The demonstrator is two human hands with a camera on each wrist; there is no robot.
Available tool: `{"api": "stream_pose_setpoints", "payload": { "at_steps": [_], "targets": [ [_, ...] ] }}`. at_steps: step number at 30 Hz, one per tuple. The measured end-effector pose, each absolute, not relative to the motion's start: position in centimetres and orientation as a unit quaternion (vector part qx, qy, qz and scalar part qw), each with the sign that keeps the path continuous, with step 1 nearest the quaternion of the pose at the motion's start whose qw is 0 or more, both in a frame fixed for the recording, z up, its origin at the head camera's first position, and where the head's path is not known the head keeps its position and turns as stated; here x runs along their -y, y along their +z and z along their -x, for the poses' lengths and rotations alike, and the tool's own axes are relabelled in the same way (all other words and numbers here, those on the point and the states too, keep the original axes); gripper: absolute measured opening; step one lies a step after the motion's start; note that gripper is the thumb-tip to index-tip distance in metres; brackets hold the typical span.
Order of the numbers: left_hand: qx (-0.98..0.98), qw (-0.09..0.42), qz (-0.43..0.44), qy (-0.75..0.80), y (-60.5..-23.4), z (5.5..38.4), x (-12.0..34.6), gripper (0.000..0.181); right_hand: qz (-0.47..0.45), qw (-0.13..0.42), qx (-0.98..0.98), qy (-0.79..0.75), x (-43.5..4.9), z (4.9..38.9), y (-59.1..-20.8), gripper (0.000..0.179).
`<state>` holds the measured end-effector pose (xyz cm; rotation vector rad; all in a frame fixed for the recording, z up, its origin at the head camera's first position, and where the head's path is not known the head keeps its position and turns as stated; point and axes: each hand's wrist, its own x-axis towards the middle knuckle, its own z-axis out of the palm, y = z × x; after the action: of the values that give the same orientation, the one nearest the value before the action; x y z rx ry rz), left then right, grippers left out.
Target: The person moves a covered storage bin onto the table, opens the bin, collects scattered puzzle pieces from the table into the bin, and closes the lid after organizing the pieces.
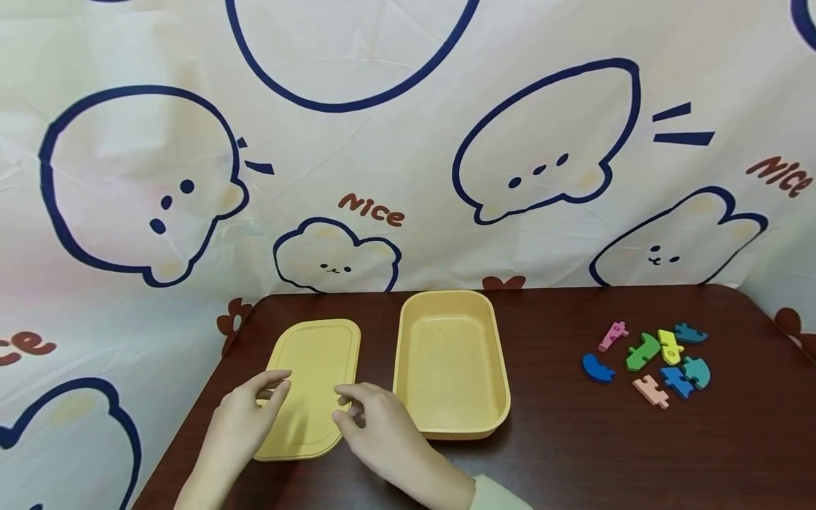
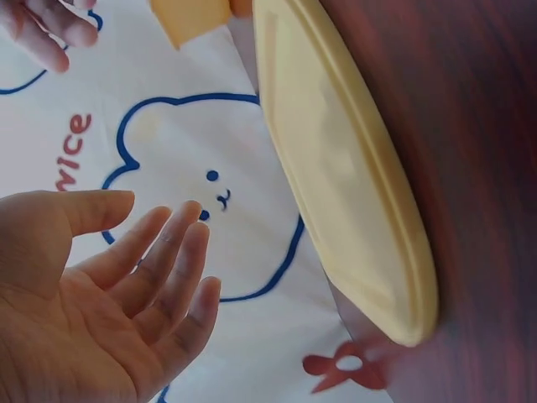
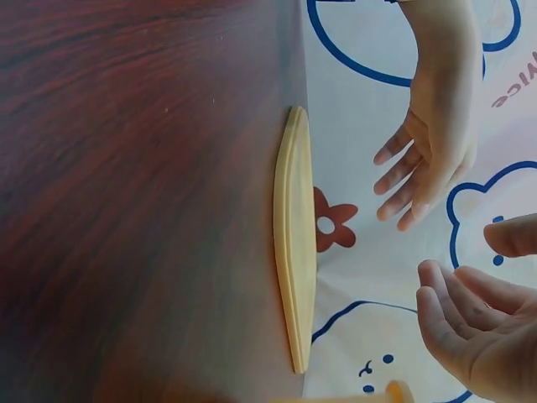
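Note:
A flat yellow lid lies on the dark table, left of a deep yellow box. Over the lid's left edge hovers my left hand, fingers loosely bent and holding nothing. My right hand is above the gap between lid and box, its fingers relaxed and its palm turned toward the left hand. In the left wrist view the left hand stands apart from the lid. The right wrist view shows the right hand facing the left one, with the lid below them.
Several colourful puzzle pieces, among them a green piece, a pink piece and a dark blue piece, lie grouped on the right of the table. A printed cloth hangs behind the table.

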<state>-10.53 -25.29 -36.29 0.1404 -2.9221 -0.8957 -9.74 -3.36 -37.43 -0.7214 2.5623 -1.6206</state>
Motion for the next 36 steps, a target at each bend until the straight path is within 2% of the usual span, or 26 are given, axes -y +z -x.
{"api": "stream_pose_setpoints", "payload": {
  "at_steps": [14,30,36],
  "targets": [
    [0.935,0.045,-0.028,-0.35,-36.4,11.2,21.6,0.031,0.217,0.002,-0.809,-0.546,1.0,9.8,-37.3,0.024],
    [0.916,0.049,0.001,-0.399,-37.2,12.0,18.6,0.025,0.226,-0.083,-0.818,-0.522,-1.8,9.9,-37.7,0.023],
    [0.911,0.05,0.02,-0.409,-37.6,12.1,17.6,0.023,0.216,-0.095,-0.826,-0.512,-3.0,10.0,-37.8,0.023]
  ]
}}
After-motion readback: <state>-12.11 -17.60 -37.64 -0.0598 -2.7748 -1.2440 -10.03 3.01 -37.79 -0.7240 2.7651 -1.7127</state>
